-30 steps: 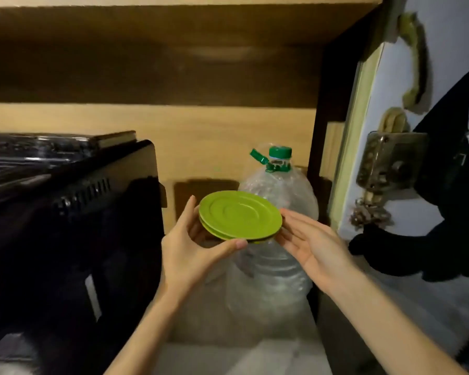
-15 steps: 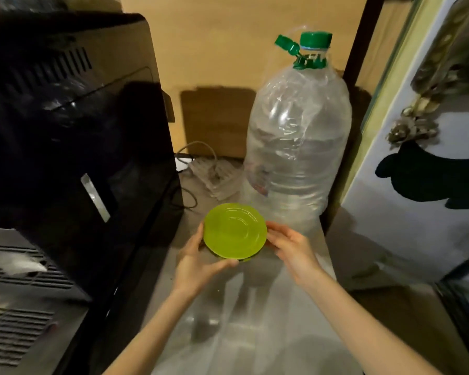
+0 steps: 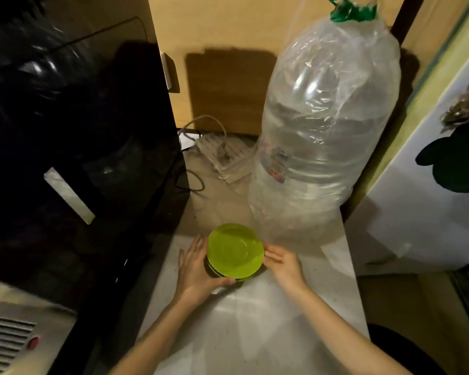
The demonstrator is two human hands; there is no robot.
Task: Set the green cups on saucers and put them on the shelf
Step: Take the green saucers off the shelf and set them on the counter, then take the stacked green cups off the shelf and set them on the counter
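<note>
A small stack of green saucers (image 3: 234, 253) sits low in the middle of the frame, on or just above the pale counter (image 3: 268, 315); I cannot tell if it touches yet. The left hand (image 3: 197, 269) cups the stack's left side, with its fingers (image 3: 194, 246) up along the rim and its thumb hooked under the front edge, so it holds the saucers. The right hand (image 3: 282, 263) is open, and its fingertips touch the right rim. No green cup shows. A big clear water bottle (image 3: 322, 125) wrapped in thin plastic stands just behind the saucers, and a black oven (image 3: 73, 136) fills the left side. The saucers look light, stiff and smooth, likely plastic, so they could slip off each other. The best place to hold looks like two opposite rims, keeping the stack flat.
</note>
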